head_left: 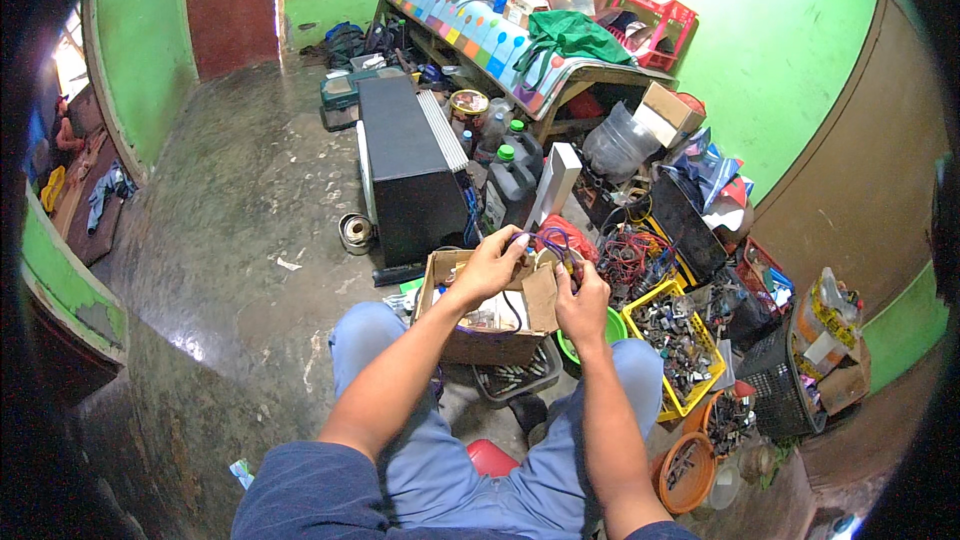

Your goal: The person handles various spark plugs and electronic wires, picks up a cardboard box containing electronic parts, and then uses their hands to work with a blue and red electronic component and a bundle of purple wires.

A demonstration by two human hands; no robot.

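A thin purple cable [552,237] is stretched in loops between my two hands, above an open cardboard box [490,347]. My left hand [492,266] pinches one part of it over the box's far side. Closed on the cable's other part, my right hand [584,302] is near the box's right flap [541,297]. White and light-coloured pieces and a dark cord show inside the box; my left forearm covers some of them. A red plastic bag [570,236] lies just beyond my hands. The cable's ends are too small to make out.
A black cabinet-like case [405,160] stands ahead. To my right are a yellow crate [716,368] of small parts, tangled red wires [635,258] and an orange bowl [684,472]. A grey tray [515,380] sits below the box. Dark jugs [510,190] stand behind.
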